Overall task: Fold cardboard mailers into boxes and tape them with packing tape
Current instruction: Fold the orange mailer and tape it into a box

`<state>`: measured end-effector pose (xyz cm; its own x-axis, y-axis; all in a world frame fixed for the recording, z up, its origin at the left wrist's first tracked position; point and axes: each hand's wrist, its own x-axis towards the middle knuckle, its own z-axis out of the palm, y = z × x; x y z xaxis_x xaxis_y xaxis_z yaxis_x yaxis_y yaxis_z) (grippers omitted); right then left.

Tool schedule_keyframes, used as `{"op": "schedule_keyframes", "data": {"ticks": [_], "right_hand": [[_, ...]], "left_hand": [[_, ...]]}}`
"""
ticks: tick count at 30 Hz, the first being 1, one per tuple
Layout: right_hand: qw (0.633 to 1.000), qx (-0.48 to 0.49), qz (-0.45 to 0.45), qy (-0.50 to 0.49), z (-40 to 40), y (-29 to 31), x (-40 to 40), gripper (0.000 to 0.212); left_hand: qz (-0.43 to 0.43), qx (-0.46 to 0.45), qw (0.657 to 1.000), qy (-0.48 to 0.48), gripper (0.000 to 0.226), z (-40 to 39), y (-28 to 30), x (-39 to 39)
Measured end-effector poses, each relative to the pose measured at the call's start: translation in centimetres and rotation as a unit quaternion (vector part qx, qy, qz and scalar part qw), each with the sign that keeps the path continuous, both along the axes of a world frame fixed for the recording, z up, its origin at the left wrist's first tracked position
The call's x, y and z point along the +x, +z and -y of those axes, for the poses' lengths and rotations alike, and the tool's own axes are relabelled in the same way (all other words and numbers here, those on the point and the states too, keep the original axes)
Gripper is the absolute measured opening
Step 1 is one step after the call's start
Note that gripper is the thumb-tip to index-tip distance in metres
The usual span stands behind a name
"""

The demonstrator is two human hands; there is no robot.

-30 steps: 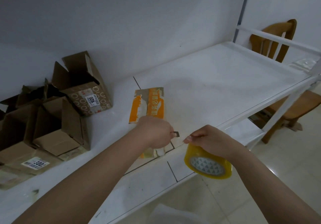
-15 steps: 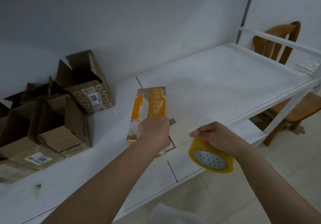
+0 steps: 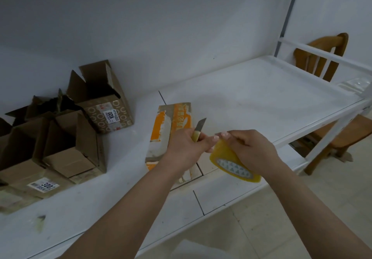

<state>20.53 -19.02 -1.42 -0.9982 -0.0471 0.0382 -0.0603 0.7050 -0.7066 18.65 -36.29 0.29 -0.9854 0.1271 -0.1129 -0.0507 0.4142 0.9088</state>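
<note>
White shelf against pale wall. Left hand clenched round knife, blade tilted up. Right hand gripped yellow tape roll just beside it, over orange mailer lying flat; opened cardboard boxes stood farther left.

A flattened orange-and-white mailer lies on the white shelf; yellow tape roll held tilted above its edge.

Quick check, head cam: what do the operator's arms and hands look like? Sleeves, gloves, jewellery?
Both forearms are bare all the way to the frame edge: no sleeves show. The left hand and right hand wear no gloves, and no watch or rings show. The right-hand fingernails look pale and glossy.
</note>
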Motion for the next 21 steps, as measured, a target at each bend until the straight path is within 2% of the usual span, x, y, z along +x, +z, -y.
{"op": "schedule_keyframes", "data": {"ticks": [4,7,11,13,15,17,19,21], "right_hand": [[0.987,-0.004,-0.136,-0.080,1.4,-0.8,-0.9,0.050],[0.973,0.008,-0.204,-0.109,2.1,-1.5,-2.0,0.034],[0.955,0.098,-0.240,-0.145,2.2,-2.8,-3.9,0.031],[0.949,0.135,-0.243,-0.151,1.7,-3.8,-4.9,0.031],[0.959,0.160,-0.192,-0.135,0.8,-5.1,-5.7,0.031],[0.968,0.183,-0.136,-0.103,0.3,-6.9,-6.2,0.036],[0.970,0.208,-0.073,-0.098,0.3,-8.4,-6.1,0.039],[0.967,0.224,-0.026,-0.116,0.7,-9.2,-5.9,0.041]], "left_hand": [[0.082,0.141,0.984,0.075,0.024,-2.0,0.2,1.3],[0.121,0.168,0.974,0.090,0.019,-2.1,0.7,1.7],[0.116,0.096,0.988,0.035,0.012,0.9,2.0,1.3],[0.052,0.086,0.993,0.069,0.014,3.8,2.4,0.6],[-0.031,0.053,0.987,0.149,0.017,7.4,2.3,-0.2],[-0.069,-0.050,0.972,0.217,0.015,11.2,1.0,-0.9],[-0.039,-0.179,0.952,0.245,0.021,14.4,-1.5,-1.3],[0.011,-0.260,0.938,0.228,0.026,16.6,-4.7,-1.1]]}}
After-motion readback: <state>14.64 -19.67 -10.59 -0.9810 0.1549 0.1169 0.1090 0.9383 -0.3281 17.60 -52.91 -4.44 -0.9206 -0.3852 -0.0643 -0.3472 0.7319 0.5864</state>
